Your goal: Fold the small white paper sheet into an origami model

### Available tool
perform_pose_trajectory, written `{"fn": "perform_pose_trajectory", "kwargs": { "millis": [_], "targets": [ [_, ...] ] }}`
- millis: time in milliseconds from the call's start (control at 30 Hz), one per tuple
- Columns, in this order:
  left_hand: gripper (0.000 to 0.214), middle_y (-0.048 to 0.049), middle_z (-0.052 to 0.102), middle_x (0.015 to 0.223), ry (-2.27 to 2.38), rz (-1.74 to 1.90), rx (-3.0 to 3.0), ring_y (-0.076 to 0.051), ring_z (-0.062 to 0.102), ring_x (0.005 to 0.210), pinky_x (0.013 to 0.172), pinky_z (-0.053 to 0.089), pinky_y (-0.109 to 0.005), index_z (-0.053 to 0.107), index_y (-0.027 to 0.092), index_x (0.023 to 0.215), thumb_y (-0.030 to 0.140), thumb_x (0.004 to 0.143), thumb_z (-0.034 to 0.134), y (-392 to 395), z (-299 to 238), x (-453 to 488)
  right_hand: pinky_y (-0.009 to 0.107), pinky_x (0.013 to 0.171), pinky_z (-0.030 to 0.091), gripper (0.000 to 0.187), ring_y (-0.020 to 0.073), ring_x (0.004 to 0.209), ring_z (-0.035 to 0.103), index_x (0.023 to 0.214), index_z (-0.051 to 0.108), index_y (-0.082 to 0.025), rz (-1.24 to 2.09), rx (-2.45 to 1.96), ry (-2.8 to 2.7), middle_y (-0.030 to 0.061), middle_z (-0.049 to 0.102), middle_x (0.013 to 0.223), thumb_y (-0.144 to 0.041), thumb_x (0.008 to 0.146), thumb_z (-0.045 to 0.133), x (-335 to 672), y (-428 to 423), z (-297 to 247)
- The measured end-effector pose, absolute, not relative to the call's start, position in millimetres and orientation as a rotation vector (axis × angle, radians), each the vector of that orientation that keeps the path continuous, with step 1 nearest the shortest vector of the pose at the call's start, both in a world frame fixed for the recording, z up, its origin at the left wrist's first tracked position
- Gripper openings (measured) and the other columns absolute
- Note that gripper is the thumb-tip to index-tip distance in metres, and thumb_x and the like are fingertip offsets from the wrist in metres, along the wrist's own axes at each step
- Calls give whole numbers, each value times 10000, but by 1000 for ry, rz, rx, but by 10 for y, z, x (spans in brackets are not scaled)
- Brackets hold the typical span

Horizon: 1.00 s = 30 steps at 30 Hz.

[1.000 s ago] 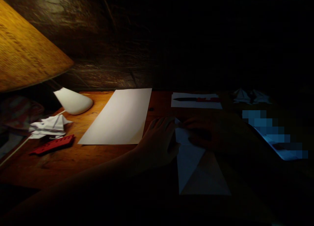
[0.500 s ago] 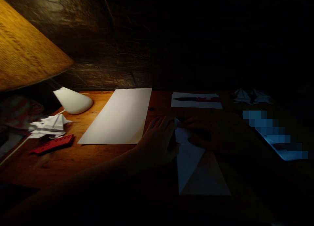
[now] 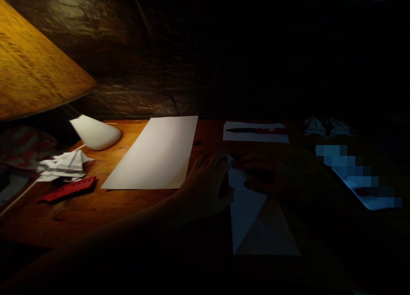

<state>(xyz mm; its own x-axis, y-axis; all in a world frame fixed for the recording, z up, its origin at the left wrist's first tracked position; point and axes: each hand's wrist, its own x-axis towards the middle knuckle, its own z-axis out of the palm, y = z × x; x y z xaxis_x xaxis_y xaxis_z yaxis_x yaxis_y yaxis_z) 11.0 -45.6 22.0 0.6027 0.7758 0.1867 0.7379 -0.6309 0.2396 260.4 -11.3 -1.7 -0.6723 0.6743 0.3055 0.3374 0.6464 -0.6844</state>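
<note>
Folded paper sheet (image 3: 253, 220) held down on surface (image 3: 96, 214) by both hands; left hand (image 3: 205, 188) fingers spread against sheet's edge; right hand (image 3: 269, 173) fingers on top, spread too dim to tell; blank sheet (image 3: 153, 154) left of fingers.

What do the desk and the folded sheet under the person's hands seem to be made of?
The desk looks like varnished wood: visible grain and a warm sheen under the lamp. The folded sheet looks like matte paper, with crisp creases; the dim light hides its texture.

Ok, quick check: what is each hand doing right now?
Left hand: open, against the folded white paper.
Right hand: on the paper, too dark to tell grip.
</note>
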Motion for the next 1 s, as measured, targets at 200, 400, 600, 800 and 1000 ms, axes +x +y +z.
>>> {"fn": "perform_pose_trajectory", "kwargs": {
  "millis": [200,400,600,800,1000],
  "targets": [
    [401,-143,521,1408,1258,431,2676,-348,568,1220,1128,395,-610,482,195,1155,283,818,680,-447,221,106,473,1060,513,481,269,1290,604,1362,632,-328,814,-797,-2342,63,627,1401,-330,893,738,2608,-120,1],
    [391,-146,511,1412,1272,399,2692,-344,570,1198,1140,379,-621,483,183,1169,290,836,658,-455,225,111,476,1067,511,447,265,1284,611,1339,638,-305,789,-817,-2357,65,635,1394,-343,902,729,2612,-119,-3],
    [388,-148,515,1399,1277,380,2711,-353,537,1228,1110,420,-590,504,177,1160,299,830,667,-449,220,104,472,1077,506,466,266,1313,591,1359,624,-323,796,-810,-2371,54,616,1427,-350,905,727,2625,-112,-28],
    [447,-163,420,1506,1336,392,2710,-394,487,1288,1105,415,-617,559,176,1205,352,817,693,-443,220,88,519,1109,467,409,283,1383,541,1321,641,-263,700,-821,-2429,81,578,1510,-369,929,695,2624,-117,2],
    [408,-162,473,1493,1276,387,2714,-379,453,1353,1152,381,-598,552,164,1162,326,813,689,-426,236,90,552,1094,459,405,294,1371,553,1344,609,-271,638,-827,-2516,86,558,1534,-374,955,655,2639,-115,18]
  ]
}}
